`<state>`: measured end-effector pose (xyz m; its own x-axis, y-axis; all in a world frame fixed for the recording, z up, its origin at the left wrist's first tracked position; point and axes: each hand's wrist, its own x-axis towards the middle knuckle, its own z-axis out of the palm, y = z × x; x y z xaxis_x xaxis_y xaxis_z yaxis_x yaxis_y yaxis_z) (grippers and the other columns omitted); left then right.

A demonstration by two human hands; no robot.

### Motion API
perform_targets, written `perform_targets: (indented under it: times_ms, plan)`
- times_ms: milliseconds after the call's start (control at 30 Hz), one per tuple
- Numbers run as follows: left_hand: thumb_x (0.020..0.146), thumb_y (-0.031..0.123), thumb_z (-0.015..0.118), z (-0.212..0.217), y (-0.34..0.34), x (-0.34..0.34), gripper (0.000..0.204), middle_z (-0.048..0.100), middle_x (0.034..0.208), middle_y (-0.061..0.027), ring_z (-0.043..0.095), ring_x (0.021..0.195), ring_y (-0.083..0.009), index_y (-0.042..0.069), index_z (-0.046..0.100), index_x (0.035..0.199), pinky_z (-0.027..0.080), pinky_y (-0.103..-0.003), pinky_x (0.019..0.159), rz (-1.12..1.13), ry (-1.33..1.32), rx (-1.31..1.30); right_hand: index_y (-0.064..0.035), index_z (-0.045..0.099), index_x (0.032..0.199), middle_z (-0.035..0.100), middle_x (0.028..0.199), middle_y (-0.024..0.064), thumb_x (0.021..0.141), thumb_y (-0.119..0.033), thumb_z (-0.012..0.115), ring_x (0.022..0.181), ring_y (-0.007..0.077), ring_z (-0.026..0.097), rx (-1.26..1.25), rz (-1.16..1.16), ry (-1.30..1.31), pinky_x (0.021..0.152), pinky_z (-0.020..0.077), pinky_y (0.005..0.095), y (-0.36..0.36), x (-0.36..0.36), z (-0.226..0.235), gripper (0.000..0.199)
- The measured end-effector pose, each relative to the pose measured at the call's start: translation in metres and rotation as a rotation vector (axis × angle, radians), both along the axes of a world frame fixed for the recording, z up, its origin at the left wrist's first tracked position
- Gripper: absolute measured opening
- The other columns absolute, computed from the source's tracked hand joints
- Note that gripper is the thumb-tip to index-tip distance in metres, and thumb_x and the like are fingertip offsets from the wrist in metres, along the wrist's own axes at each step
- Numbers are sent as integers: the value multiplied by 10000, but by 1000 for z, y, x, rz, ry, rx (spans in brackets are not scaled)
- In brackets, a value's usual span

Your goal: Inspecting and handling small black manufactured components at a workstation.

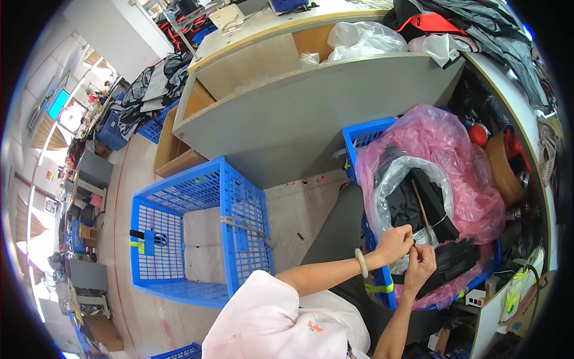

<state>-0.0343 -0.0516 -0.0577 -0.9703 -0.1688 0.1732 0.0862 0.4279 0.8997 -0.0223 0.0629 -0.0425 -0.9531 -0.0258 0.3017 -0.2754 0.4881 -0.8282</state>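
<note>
My left hand (393,243), with a pale bangle on its wrist, and my right hand (421,265) meet over a blue crate (359,139) lined with a pink plastic bag (454,149). Both hands pinch the lower end of a thin brown strip (422,206) that runs up over a clear bag (394,173) of black pieces (418,200). More black pieces (457,257) lie in a stack just right of my right hand. My fingertips touch each other around the strip.
An empty blue lattice crate (197,233) stands on the floor to my left. A grey workbench (311,113) rises behind it, with a white plastic bag (365,39) and dark garments on top. Tape rolls and clutter fill the shelf at right.
</note>
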Motion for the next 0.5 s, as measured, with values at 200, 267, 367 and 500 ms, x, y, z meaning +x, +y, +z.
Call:
perform_targets:
  times_ms: [200, 267, 367, 500]
  plan:
    - [842, 46, 417, 11, 7, -5, 238, 616, 800, -167, 639, 655, -246, -23, 528, 1041, 543, -345, 572, -123, -633, 1052, 4, 653, 920, 587, 960, 116, 768, -11, 640, 922, 233, 573, -84, -84, 83, 786, 453, 309, 12, -3, 3, 154]
    - [847, 14, 417, 19, -11, -5, 282, 619, 844, -212, 645, 669, -270, -46, 458, 1120, 560, -347, 598, -112, -603, 1228, -22, 650, 1007, 576, 1034, 114, 777, -28, 635, 946, 237, 568, -175, -263, 96, 811, 446, 317, 13, -13, 7, 230]
    - [887, 33, 421, 19, -24, 0, 259, 643, 857, -216, 659, 636, -224, -60, 516, 1110, 565, -294, 571, -219, -590, 1275, 1, 656, 968, 623, 939, 124, 784, -33, 627, 893, 238, 606, -96, -206, 49, 782, 468, 310, 16, -12, 14, 190]
    - [898, 67, 466, 13, -16, 5, 238, 645, 783, -187, 629, 561, -193, -26, 544, 1104, 519, -258, 455, -314, -587, 1263, 26, 655, 934, 635, 883, 115, 760, 5, 656, 778, 166, 636, -344, -263, -20, 668, 503, 249, 18, 0, 11, 175]
